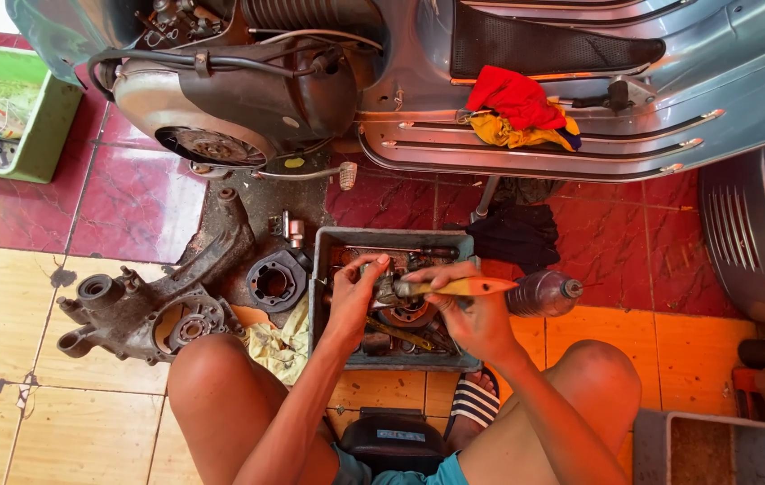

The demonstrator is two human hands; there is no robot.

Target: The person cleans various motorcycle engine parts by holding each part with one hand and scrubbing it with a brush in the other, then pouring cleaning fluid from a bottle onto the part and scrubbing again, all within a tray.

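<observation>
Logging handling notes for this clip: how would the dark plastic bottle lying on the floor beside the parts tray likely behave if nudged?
The bottle lies on its side on smooth tile, so it would probably roll if pushed across its length. It looks like thin plastic, likely light and slightly squashy. Its neck appears uncapped, so any contents might spill. The right hand is close enough to bump it.

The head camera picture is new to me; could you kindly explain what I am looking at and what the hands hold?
The camera sits on a person's head, looking down past their knees at a tiled floor. Their left hand grips a small metal part over a grey tray of greasy pieces. Their right hand holds a yellow-handled tool against that part. A blue-grey scooter stands ahead, its engine exposed; an engine casing lies to the left and a plastic bottle to the right.
</observation>
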